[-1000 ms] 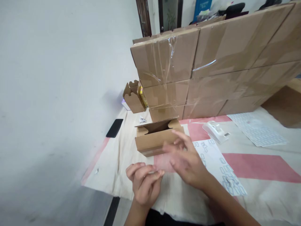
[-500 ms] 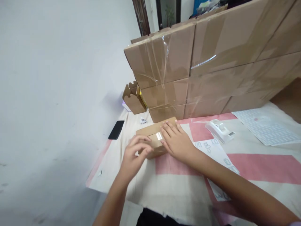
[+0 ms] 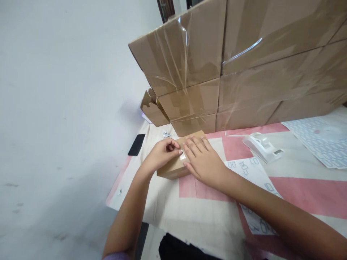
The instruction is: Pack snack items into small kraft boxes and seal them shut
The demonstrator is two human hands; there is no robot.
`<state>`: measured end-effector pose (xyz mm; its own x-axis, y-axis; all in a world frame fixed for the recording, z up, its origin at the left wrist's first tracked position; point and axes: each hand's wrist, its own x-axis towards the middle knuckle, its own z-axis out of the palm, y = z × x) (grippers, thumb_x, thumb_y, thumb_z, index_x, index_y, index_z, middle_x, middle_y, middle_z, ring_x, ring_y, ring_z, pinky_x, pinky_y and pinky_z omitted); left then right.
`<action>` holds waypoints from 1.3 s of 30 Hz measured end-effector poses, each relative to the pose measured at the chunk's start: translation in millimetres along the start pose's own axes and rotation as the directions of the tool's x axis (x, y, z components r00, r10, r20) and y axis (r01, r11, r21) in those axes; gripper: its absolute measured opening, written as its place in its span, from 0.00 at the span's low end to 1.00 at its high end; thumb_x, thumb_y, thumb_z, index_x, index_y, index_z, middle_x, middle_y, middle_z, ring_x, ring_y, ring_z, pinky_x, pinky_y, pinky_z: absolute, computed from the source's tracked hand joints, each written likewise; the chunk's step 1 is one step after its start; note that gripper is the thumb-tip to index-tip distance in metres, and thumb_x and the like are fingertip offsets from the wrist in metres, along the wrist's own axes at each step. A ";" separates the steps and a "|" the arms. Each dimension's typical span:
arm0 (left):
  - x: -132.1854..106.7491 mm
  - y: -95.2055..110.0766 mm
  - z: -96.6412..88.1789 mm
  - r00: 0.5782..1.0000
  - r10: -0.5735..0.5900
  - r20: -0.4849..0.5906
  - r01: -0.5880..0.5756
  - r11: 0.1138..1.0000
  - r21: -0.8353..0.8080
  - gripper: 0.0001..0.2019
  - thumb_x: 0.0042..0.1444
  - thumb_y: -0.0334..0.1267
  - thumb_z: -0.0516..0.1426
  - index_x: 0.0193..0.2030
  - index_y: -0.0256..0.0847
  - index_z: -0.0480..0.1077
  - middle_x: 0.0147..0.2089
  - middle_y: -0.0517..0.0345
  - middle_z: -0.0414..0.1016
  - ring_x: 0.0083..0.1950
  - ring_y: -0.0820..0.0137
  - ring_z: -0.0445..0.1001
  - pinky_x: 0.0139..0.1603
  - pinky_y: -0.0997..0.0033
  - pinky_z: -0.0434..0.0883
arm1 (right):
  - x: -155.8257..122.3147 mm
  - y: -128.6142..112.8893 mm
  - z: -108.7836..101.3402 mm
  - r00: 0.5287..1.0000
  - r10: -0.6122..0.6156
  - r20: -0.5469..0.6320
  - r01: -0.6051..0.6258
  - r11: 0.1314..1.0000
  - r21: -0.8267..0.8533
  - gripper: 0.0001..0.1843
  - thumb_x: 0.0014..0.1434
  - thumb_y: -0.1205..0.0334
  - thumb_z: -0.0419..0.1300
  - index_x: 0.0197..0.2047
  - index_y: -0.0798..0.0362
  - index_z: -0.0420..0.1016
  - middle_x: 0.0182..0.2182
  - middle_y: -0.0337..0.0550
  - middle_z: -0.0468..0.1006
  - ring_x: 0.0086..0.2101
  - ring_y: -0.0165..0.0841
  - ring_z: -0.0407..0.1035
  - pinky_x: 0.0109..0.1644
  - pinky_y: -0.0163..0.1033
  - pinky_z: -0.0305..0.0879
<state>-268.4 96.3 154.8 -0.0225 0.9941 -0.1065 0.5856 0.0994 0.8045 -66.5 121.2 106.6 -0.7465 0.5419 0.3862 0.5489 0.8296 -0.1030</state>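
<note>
A small brown cardboard box [image 3: 173,168] lies shut on the cloth-covered table [image 3: 298,187]. My right hand [image 3: 202,160] lies flat on the box lid with its fingers stretched out. My left hand [image 3: 162,153] rests on the left part of the lid, its fingertips pinched against a small clear sticker [image 3: 182,156] at the lid's seam. The sticker sits between the two hands.
A wall of big taped cartons [image 3: 244,65] stands just behind the box. An open small carton [image 3: 151,108] sits at its left end. A black phone [image 3: 136,144] lies left, a white tape dispenser [image 3: 261,147] right, and sticker sheets [image 3: 251,173] under my right forearm.
The box stood open a second ago and is now shut. My right hand went flat onto the lid; my left hand came up onto it and presses a sticker at the seam.
</note>
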 end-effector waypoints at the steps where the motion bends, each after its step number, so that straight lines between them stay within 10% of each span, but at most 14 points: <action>1: 0.2 0.8 0.5 1.000 0.007 -0.002 -0.007 0.999 0.038 0.11 0.54 0.43 0.66 0.38 0.41 0.72 0.34 0.61 0.71 0.35 0.71 0.68 0.38 0.70 0.65 | -0.1 0.1 -0.6 1.000 -0.004 0.006 0.004 1.000 0.000 0.33 0.71 0.53 0.50 0.70 0.67 0.64 0.68 0.66 0.64 0.68 0.60 0.57 0.70 0.66 0.52; 12: -1.2 -4.2 8.2 0.989 0.136 -0.056 -0.123 0.974 0.192 0.25 0.62 0.40 0.59 0.66 0.46 0.66 0.48 0.56 0.72 0.37 0.71 0.68 0.45 0.66 0.69 | -0.7 2.0 -3.2 0.999 -0.033 0.019 0.033 0.999 -0.006 0.32 0.71 0.51 0.50 0.68 0.66 0.67 0.67 0.66 0.67 0.66 0.60 0.59 0.69 0.65 0.52; 18: 1.6 -7.8 14.5 0.980 0.143 -0.141 -0.094 0.947 0.307 0.19 0.67 0.39 0.54 0.63 0.50 0.68 0.43 0.58 0.74 0.42 0.66 0.73 0.48 0.63 0.69 | -1.6 2.9 -4.8 0.999 -0.035 0.016 0.035 0.999 -0.016 0.32 0.72 0.52 0.49 0.68 0.67 0.66 0.67 0.67 0.66 0.66 0.60 0.59 0.68 0.65 0.53; 26: -54.0 -7.0 30.3 0.934 0.351 -0.068 -0.236 0.748 0.620 0.25 0.67 0.45 0.57 0.69 0.46 0.62 0.69 0.47 0.67 0.66 0.53 0.67 0.64 0.50 0.67 | -0.6 -1.4 -6.2 1.000 -0.020 0.002 0.020 0.998 0.055 0.31 0.72 0.53 0.50 0.67 0.67 0.68 0.68 0.66 0.65 0.68 0.59 0.57 0.70 0.66 0.52; 29: -75.7 -18.3 61.1 0.851 0.484 -0.206 -0.144 0.591 0.794 0.26 0.65 0.39 0.58 0.69 0.41 0.63 0.69 0.43 0.68 0.65 0.49 0.68 0.65 0.45 0.66 | -2.7 11.8 -15.4 0.997 -0.074 -0.015 0.075 0.982 0.171 0.29 0.70 0.54 0.52 0.68 0.63 0.67 0.69 0.63 0.64 0.69 0.55 0.56 0.72 0.65 0.50; 34: -74.6 -26.1 127.0 0.451 0.839 -0.303 -0.456 0.509 0.730 0.15 0.55 0.30 0.63 0.49 0.41 0.71 0.49 0.47 0.80 0.54 0.57 0.76 0.60 0.53 0.70 | -47.4 90.8 -24.1 0.972 0.181 -0.150 -0.121 0.932 0.343 0.28 0.65 0.56 0.57 0.66 0.53 0.68 0.66 0.55 0.69 0.66 0.51 0.62 0.71 0.66 0.51; 36: -60.4 -20.0 162.9 0.504 0.839 -0.206 -0.649 0.525 0.551 0.14 0.57 0.35 0.64 0.49 0.42 0.71 0.46 0.50 0.80 0.50 0.60 0.77 0.55 0.58 0.73 | -76.1 123.0 -18.3 0.953 0.298 -0.059 -0.251 0.881 0.401 0.19 0.64 0.57 0.58 0.56 0.53 0.76 0.54 0.54 0.79 0.55 0.49 0.73 0.61 0.58 0.67; 39: -32.4 -10.8 216.2 0.761 0.648 -0.014 -0.598 0.711 0.370 0.37 0.52 0.56 0.67 0.62 0.36 0.65 0.63 0.37 0.72 0.64 0.49 0.71 0.62 0.48 0.71 | -107.3 146.8 -5.3 0.941 0.277 0.193 -0.332 0.867 0.372 0.12 0.66 0.60 0.55 0.43 0.52 0.80 0.41 0.49 0.83 0.43 0.43 0.77 0.50 0.50 0.72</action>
<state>-98.8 53.4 23.2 0.3511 0.8218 0.4487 0.7294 -0.5406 0.4193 96.1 184.1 55.0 -0.6233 0.7660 0.1576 0.5837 0.5898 -0.5580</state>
